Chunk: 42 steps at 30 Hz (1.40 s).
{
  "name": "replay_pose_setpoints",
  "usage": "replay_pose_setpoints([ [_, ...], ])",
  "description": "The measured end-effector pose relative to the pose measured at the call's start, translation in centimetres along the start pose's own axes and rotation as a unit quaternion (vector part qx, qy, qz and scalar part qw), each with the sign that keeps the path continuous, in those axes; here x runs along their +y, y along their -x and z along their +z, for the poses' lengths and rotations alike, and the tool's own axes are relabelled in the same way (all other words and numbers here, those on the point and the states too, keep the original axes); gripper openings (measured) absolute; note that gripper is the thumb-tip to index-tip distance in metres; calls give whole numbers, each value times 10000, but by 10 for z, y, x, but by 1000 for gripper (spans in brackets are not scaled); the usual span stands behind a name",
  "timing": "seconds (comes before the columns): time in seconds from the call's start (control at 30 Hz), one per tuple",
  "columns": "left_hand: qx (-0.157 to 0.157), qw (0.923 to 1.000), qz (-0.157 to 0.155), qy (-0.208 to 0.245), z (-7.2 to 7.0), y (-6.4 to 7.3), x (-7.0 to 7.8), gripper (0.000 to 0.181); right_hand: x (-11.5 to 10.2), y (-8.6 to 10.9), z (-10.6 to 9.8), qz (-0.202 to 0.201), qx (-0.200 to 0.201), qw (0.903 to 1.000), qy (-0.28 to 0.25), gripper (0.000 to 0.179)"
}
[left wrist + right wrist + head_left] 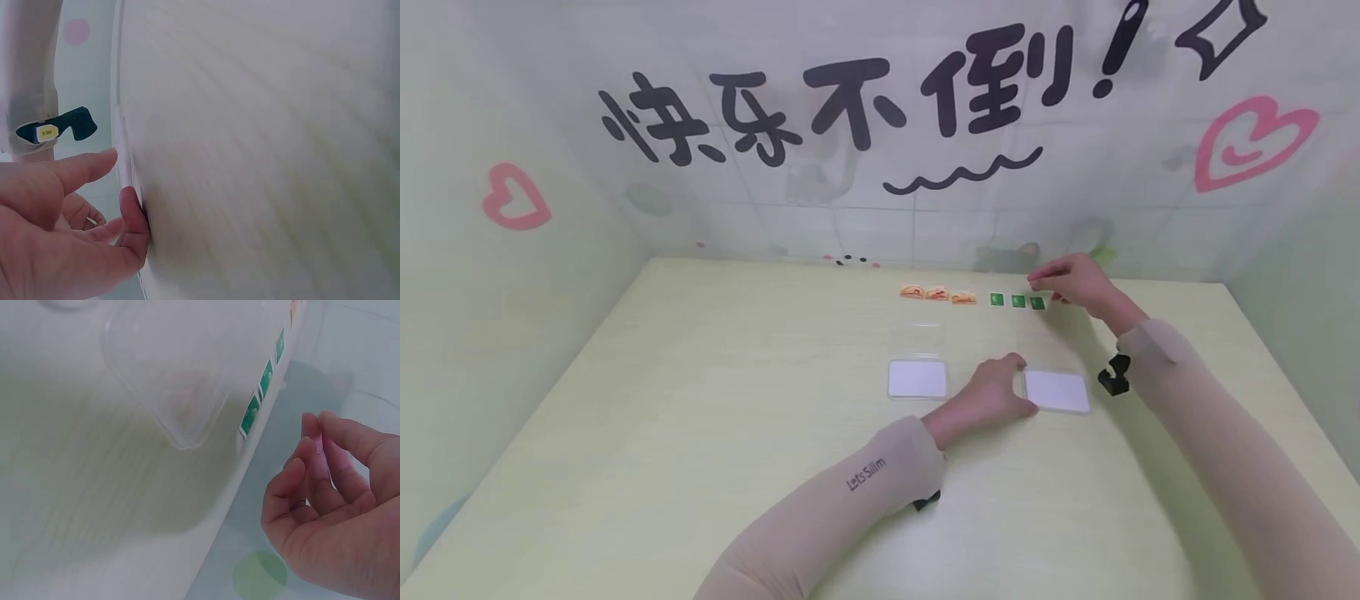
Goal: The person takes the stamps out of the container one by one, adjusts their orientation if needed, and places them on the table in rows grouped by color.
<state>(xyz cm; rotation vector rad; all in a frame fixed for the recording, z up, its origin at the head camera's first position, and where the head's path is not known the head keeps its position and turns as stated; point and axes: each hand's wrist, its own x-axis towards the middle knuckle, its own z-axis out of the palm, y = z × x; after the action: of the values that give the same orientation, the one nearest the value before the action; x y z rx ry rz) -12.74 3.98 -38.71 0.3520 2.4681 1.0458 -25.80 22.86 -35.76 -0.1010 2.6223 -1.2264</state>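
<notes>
My left hand (pixel 988 393) holds the left end of a flat white rectangular case (pixel 1057 392) with clear edges, thumb at its near corner and a finger at the far one. In the left wrist view the thumb and finger (pixel 133 215) sit right by the case's thin edge. My right hand (pixel 1078 285) is raised at the table's far side, beside a row of three small green picture squares (pixel 1018 301). Its thumb and index fingertips (pixel 311 425) meet, and nothing shows between them. A clear rounded lid (pixel 181 440) lies nearby in the right wrist view.
A second white case (pixel 917 379) lies left of my left hand, with a clear lid (pixel 916 337) behind it. Three orange picture pieces (pixel 937 293) line up left of the green ones. A wall (pixel 850 225) with black lettering rises behind the pale table (pixel 662 400).
</notes>
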Motion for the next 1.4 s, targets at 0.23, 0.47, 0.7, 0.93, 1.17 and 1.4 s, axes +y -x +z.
replay_pose_setpoints([
  [0.23, 87, 9989, 265, -386, -3, 0, 0, 51, 0, 5, -2, -32, 88, 10000, 27, 36],
  [0.47, 166, 9984, 440, -305, -20, 4, -1, 44, -2, 10, -1, -68, 203, 9998, -31, 35],
  [0.7, 440, 9967, 652, -223, -43, 14, -1, 38, -7, 18, 1, -89, 271, 9996, 59, 34],
  [0.93, 867, 9912, 955, -281, -61, 21, -7, 34, -11, 26, 3, -197, 330, 9992, 78, 32],
  [1.17, 1202, 9861, 1090, -363, -71, 27, -10, 30, -13, 35, 3, -269, 367, 9987, 228, 30],
  [1.4, 1409, 9832, 1103, -368, -74, 31, -17, 32, -16, 50, 3, -340, 455, 9977, 375, 29],
])
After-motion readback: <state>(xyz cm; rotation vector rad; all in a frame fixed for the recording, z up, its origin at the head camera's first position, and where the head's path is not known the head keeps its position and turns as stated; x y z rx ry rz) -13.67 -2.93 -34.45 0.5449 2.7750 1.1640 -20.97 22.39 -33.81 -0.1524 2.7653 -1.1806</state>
